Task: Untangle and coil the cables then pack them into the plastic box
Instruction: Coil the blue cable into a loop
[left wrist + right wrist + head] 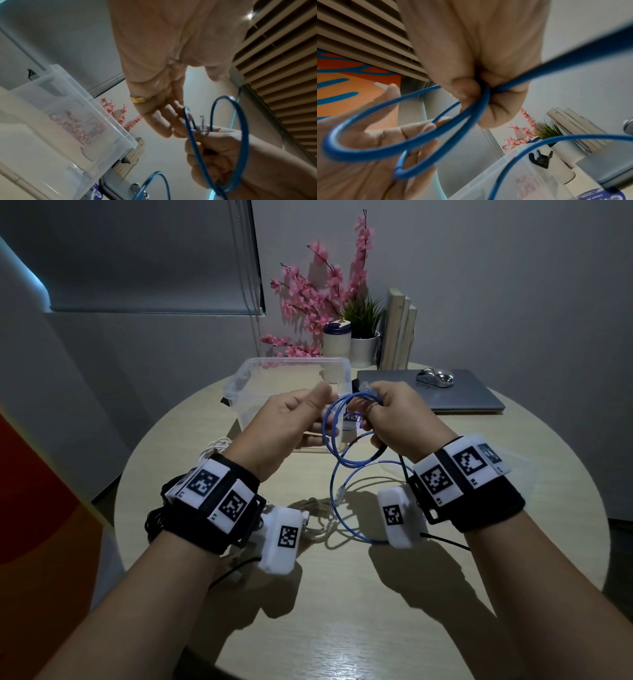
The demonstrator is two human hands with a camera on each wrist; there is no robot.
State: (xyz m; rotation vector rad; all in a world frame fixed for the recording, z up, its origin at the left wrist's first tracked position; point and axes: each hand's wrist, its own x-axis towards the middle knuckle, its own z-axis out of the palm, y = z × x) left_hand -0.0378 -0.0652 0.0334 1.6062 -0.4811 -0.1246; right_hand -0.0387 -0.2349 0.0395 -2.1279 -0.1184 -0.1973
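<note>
Blue cable (337, 440) hangs in the middle of the frame with two or three loops made, so coiling is only begun. Right hand (397, 419) clenches around the loops; left hand (294, 422) has relaxed, nearly straight fingers touching them. Its tail lies on the table (342, 611). White cables (318, 529) (tangled, lower middle) wait, and the plastic box (239, 381) looks without cables.
</note>
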